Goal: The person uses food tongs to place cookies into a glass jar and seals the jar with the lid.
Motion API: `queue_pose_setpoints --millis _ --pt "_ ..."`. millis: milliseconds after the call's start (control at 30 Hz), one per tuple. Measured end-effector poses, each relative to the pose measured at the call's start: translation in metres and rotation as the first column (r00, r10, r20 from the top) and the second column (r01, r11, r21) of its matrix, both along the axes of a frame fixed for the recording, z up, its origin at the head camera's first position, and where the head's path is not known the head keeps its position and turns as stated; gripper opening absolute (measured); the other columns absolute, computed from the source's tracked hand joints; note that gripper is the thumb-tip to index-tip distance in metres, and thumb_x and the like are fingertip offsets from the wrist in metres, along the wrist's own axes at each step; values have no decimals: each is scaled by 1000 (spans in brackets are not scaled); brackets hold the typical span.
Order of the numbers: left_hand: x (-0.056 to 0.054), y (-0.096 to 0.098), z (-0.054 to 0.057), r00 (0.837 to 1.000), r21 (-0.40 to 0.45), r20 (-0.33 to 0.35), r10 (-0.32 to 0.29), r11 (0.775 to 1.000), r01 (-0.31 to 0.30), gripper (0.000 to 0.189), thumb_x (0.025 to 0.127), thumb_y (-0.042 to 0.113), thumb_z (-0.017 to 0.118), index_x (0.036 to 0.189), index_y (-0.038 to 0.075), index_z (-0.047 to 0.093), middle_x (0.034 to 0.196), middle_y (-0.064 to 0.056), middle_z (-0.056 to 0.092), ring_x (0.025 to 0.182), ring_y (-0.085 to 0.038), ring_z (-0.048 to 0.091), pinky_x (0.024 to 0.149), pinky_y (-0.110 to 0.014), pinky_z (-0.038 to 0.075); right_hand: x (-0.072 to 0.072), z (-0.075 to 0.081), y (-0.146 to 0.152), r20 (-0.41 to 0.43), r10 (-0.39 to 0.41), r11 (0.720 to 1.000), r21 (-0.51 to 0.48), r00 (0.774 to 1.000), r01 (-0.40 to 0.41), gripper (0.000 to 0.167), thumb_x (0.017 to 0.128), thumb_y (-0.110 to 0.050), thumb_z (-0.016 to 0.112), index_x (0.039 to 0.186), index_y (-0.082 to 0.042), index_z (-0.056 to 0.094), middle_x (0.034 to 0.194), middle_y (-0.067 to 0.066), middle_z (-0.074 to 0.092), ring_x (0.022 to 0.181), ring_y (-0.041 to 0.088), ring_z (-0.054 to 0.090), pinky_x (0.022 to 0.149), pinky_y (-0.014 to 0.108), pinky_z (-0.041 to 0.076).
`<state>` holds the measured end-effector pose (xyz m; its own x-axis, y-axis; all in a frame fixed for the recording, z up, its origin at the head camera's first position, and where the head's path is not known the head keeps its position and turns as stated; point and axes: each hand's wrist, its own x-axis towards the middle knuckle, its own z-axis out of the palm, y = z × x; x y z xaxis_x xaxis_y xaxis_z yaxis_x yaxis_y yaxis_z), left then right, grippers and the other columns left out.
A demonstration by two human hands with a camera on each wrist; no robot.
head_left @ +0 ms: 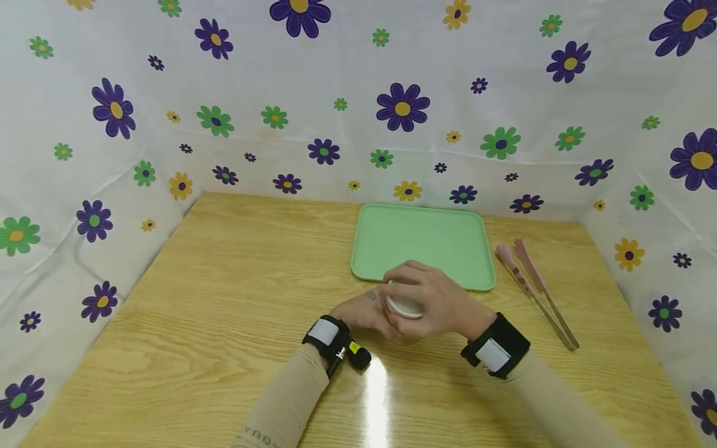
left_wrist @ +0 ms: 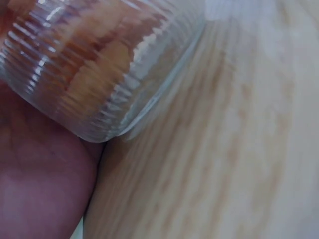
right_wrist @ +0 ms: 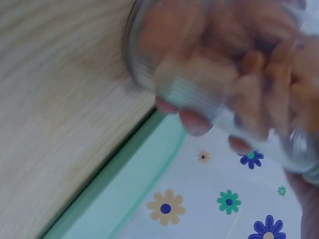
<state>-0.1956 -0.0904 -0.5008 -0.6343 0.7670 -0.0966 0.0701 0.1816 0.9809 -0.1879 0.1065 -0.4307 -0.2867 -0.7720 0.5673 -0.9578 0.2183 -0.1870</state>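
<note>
A clear ribbed glass jar point(left_wrist: 109, 74) stands on or close over the wooden table, with orange-brown shapes showing through its wall. My left hand point(head_left: 363, 312) is wrapped round the jar; in the right wrist view its fingertips point(right_wrist: 195, 122) curl past the blurred glass. Over the jar's round white lid point(head_left: 406, 307), the fingers of my right hand point(head_left: 439, 297) are bent and grip the lid's edge. In the head view both hands hide most of the jar's body.
Behind the hands lies a light green tray point(head_left: 426, 239). To its right rests a pair of tongs point(head_left: 540, 292) with pink tips and metal arms. A white flowered cloth point(head_left: 358, 81) hangs round the back and sides of the wooden table point(head_left: 224, 267).
</note>
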Motion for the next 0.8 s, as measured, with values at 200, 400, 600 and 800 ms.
queue_pose_setpoints --millis 200,400,600,800 --pt "0 -1 1 1000 7 -19 14 1000 -14 83 70 4 89 141 15 47 132 -2 53 116 -15 52 102 -30 47 -9 6 2 22 106 993 52 994 -107 41 80 -26 78 120 -18 73 115 1 69 102 19 63 76 33 59" --pt "1 -2 -3 1000 32 12 -17 999 16 77 71 0 88 137 12 50 129 -2 53 114 -13 53 102 -29 46 -10 2 1 28 175 984 19 984 -176 45 80 -27 79 123 -14 71 117 5 69 104 21 63 78 33 59" --pt "2 -2 -5 1000 46 8 -28 999 28 79 71 -1 88 138 13 48 129 -1 53 113 -13 53 100 -30 47 -12 -1 0 -66 244 968 -45 968 -247 39 89 -29 70 122 -8 71 118 9 68 106 24 64 82 36 60" --pt "1 -6 -2 1000 25 28 -1 1000 1 80 68 -4 89 138 12 51 130 1 57 115 -11 55 105 -28 45 -18 4 -1 -157 285 957 -3 945 -289 40 102 -35 50 120 -5 69 118 13 66 106 25 63 82 37 60"
